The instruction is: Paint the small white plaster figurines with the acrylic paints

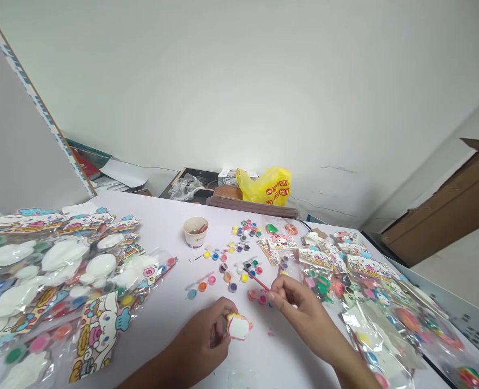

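Observation:
My left hand (pixel 213 335) grips a small white plaster figure (pixel 238 327) with yellow and pink paint along its edges. In my right hand (pixel 298 305) is a thin red paintbrush (pixel 258 281), held between thumb and fingers. Its tip reaches over a cluster of small paint pots (pixel 245 272), but I cannot tell whether it touches the paint. Other paint pots in strips (pixel 201 286) lie just beyond my left hand. Farther back stands a paper cup (pixel 195 231) with a reddish stick and dark liquid inside.
Bagged plaster painting kits (pixel 99 267) crowd the table's left side. More bagged kits and painted pieces (pixel 324 286) cover the right. A yellow plastic bag (pixel 266 186) sits behind the far edge, near the wall. A cardboard box (pixel 450 200) stands at far right.

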`<control>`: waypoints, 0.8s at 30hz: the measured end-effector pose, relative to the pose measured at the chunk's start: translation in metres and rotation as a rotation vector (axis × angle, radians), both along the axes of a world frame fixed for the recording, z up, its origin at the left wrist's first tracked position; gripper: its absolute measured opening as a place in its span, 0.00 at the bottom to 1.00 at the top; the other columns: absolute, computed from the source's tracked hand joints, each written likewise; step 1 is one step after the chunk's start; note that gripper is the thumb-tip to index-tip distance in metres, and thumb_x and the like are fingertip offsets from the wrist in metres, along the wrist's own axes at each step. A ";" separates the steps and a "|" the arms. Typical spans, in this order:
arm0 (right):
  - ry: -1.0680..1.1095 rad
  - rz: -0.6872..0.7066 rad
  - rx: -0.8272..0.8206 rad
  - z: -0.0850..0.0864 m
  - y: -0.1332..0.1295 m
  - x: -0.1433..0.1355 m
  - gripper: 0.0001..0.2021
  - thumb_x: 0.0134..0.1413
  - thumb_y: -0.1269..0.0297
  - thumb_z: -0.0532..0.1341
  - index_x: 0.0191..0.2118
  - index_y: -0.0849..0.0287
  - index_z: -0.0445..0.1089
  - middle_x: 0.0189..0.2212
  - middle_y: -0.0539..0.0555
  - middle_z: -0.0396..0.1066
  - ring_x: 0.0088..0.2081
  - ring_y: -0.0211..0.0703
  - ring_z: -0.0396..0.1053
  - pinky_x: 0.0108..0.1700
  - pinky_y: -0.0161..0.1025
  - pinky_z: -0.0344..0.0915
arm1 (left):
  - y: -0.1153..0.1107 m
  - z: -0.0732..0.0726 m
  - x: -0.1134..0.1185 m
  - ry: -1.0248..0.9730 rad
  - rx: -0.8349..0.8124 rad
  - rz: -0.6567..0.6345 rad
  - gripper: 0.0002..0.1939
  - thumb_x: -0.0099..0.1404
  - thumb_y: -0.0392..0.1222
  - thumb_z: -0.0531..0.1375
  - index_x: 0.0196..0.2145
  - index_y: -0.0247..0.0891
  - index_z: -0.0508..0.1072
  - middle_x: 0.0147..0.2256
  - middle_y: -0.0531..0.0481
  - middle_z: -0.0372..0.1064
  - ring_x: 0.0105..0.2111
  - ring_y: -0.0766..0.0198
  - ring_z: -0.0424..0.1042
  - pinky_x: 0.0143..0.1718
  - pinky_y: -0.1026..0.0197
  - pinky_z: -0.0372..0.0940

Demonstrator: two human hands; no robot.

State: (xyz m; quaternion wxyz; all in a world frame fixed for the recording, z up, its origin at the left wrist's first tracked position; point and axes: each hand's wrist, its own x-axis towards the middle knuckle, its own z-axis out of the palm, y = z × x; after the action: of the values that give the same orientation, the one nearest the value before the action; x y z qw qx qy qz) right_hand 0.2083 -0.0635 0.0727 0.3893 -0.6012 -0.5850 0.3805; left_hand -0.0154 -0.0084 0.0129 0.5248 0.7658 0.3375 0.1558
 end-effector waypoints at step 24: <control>-0.286 -0.080 0.124 -0.054 -0.018 0.006 0.13 0.65 0.57 0.52 0.32 0.57 0.65 0.23 0.48 0.61 0.25 0.39 0.58 0.28 0.34 0.54 | -0.009 0.001 0.002 0.052 0.129 -0.013 0.15 0.57 0.35 0.53 0.43 0.42 0.68 0.26 0.57 0.57 0.26 0.66 0.60 0.28 0.67 0.56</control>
State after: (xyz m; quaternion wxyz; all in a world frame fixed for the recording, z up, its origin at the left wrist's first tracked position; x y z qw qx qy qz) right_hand 0.2148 -0.0815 0.0192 0.3534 -0.6467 -0.6325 0.2385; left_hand -0.0130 -0.0178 0.0139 0.4665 0.8038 0.3355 0.1538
